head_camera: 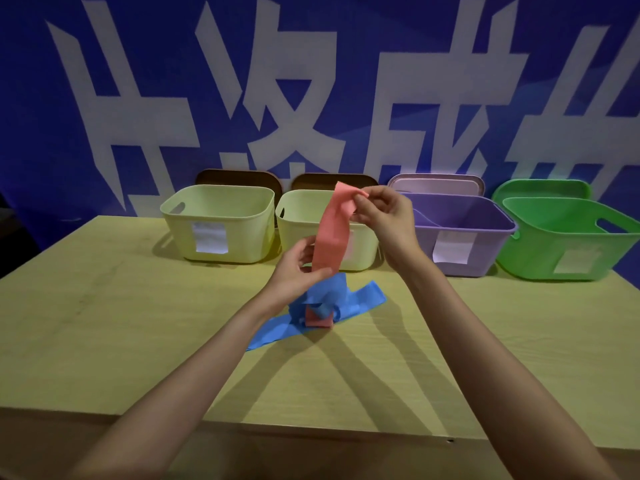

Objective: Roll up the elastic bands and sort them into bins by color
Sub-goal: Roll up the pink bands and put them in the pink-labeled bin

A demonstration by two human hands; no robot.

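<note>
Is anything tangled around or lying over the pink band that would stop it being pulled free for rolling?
Yes. Both hands hold the pink band up, but its lower end sits under a loop of the blue band on the table, which crosses over it.

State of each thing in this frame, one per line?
pink band: unrolled, held up by both hands
right hand: pinching its top end
left hand: gripping lower down
blue band: loose on table
purple bin: lid off, holds something purple
green bin: open
</note>
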